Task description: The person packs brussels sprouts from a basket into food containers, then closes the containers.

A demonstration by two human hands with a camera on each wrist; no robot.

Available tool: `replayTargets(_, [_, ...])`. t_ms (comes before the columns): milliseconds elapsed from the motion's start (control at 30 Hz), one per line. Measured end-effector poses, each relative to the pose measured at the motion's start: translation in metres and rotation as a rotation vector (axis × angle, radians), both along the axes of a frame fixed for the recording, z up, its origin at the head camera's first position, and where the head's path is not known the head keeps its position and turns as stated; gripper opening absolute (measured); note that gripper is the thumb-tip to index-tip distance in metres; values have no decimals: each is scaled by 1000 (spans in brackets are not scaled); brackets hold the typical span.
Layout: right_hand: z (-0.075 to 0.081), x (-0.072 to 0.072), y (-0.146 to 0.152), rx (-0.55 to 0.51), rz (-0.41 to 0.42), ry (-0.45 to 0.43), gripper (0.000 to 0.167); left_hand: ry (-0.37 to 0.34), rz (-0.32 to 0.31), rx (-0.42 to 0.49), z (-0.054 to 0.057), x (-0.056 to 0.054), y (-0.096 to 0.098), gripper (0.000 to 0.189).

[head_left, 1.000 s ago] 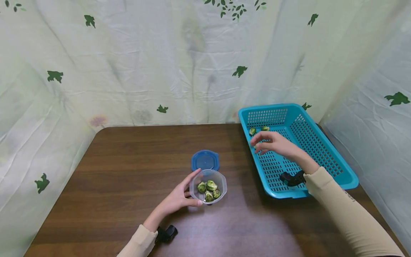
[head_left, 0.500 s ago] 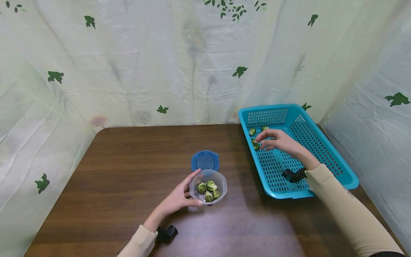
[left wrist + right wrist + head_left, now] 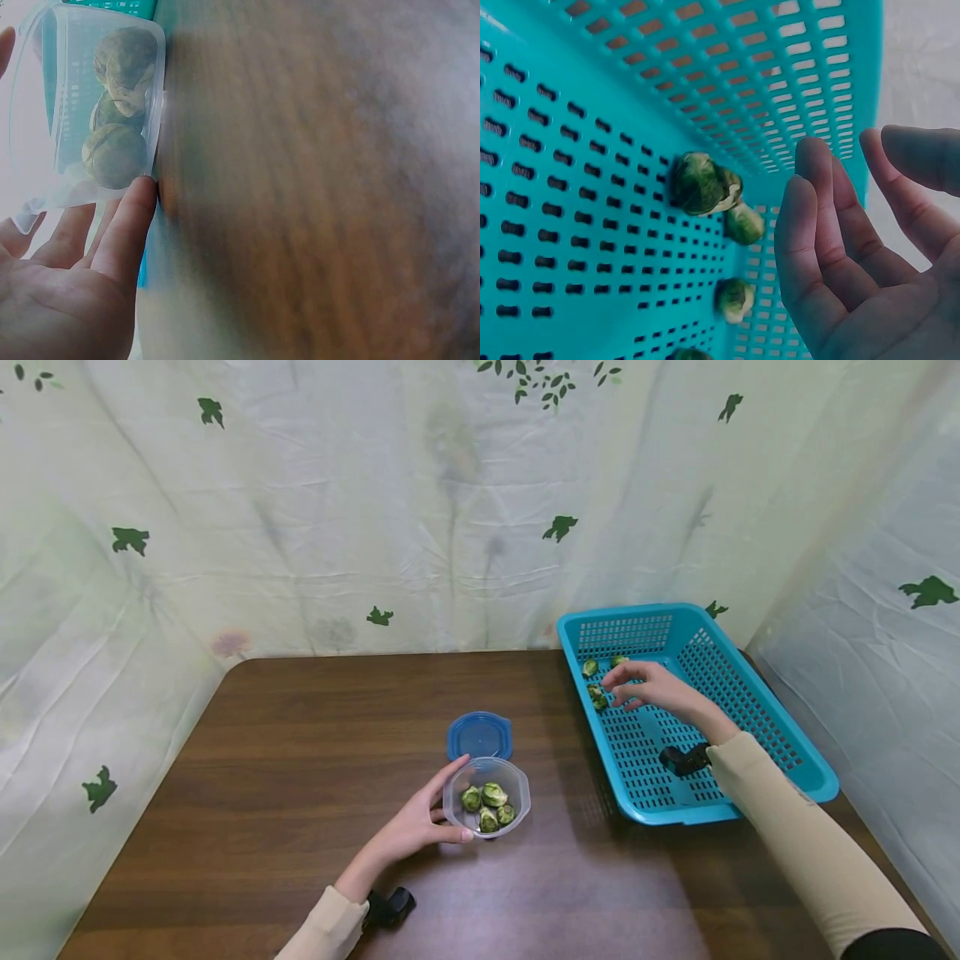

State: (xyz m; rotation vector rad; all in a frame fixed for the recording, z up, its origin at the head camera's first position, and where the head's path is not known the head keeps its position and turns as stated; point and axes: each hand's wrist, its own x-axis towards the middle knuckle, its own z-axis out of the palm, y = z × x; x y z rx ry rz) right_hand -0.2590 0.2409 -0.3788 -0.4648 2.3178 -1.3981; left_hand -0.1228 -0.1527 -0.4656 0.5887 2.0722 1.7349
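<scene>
A clear plastic container (image 3: 521,810) with several Brussels sprouts (image 3: 487,819) in it stands on the table. My left hand (image 3: 412,822) holds its left side between thumb and fingers; the left wrist view shows the sprouts through its wall (image 3: 82,154). At the right, my right hand (image 3: 654,687) hovers inside the blue basket (image 3: 813,781), its fingers loosely bent and nothing between them. More Brussels sprouts (image 3: 597,697) lie along the basket's left side. In the right wrist view, several sprouts (image 3: 699,184) rest apart from the fingers (image 3: 795,247).
A blue lid (image 3: 480,733) lies flat on the brown wooden table (image 3: 337,727), just behind the container. White cloth with a leaf print (image 3: 450,527) hangs behind the table and at both sides. The basket's high perforated walls surround the right hand.
My right hand has shifted slightly right, away from the basket's left wall, uncovering sprouts there. The left hand and the container stay where they were.
</scene>
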Motion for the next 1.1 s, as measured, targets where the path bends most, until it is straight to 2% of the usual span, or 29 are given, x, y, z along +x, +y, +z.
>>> replayTargets(700, [-22, -23, -4, 104, 43, -83, 32, 6, 2, -13, 1, 1, 0, 94])
replayTargets(1100, [-28, -27, -2, 105, 36, -141, 34, 1, 2, -4, 1, 0, 1, 95])
